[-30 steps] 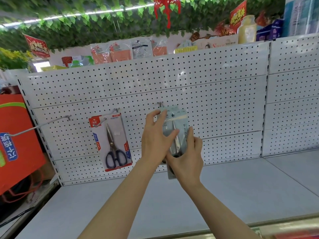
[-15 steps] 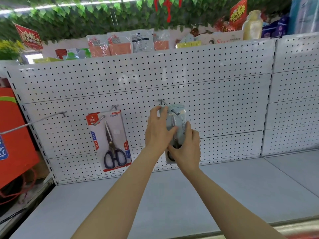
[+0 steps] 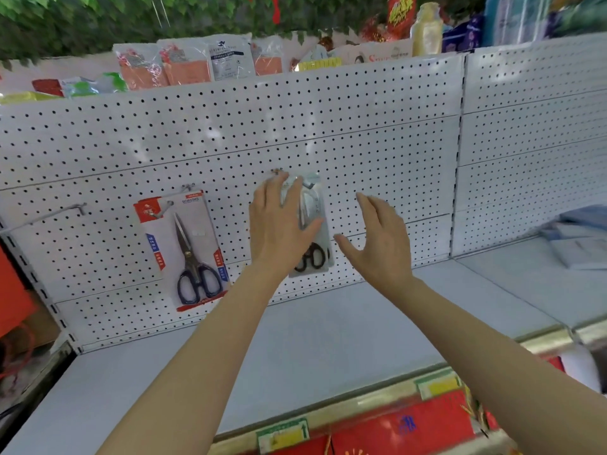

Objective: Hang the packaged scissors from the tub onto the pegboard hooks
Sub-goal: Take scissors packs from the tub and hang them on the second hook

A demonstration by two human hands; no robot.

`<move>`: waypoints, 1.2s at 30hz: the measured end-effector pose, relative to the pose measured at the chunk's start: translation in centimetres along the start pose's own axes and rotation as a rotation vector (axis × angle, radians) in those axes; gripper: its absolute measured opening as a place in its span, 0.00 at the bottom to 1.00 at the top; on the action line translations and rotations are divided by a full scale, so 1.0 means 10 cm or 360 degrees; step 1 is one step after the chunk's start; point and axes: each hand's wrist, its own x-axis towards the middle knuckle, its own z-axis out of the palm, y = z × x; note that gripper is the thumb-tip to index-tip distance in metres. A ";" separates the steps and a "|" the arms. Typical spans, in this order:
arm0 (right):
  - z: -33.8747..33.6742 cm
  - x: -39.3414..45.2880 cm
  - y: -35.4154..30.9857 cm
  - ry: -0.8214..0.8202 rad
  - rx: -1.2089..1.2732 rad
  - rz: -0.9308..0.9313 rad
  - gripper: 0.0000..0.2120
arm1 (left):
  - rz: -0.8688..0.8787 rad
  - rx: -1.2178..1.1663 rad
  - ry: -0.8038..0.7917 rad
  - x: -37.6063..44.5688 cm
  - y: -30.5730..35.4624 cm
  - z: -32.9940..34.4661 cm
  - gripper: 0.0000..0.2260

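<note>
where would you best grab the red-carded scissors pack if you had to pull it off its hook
Pinch the bare lower card edge of the red-carded scissors pack from the front, below the handles. It hangs flat against the pegboard, so only its edges offer a grip.

Grey shelf below; green leaf garland overhead; perhaps packaged goods behind.

2 scissors packs on pegboard

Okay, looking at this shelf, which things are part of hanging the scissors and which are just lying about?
Part of the job:
- grey pack of black-handled scissors
- red-carded pack of blue-handled scissors
- white pegboard
- bare wire hook
- left hand, right hand

Lying about:
- bagged orange goods
- yellow bottle
- green leaf garland
</note>
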 end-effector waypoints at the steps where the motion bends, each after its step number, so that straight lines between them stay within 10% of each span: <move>1: -0.09 -0.03 0.04 0.0005 -0.0049 -0.0035 0.34 | 0.0031 -0.0013 -0.0020 -0.04 0.06 0.00 0.31; 16: -1.33 -1.24 1.15 -0.0179 -0.0693 0.0106 0.31 | 0.0481 -0.0219 -0.0331 -1.03 1.61 0.69 0.33; 28: -2.07 -3.37 2.30 -0.0655 -0.0938 0.0697 0.30 | 0.0572 -0.0400 -0.1199 -3.03 2.83 1.84 0.32; 36: -1.96 -4.92 2.69 -0.1145 -0.0916 0.1004 0.32 | 0.0179 -0.0157 -0.2207 -4.69 3.08 2.63 0.28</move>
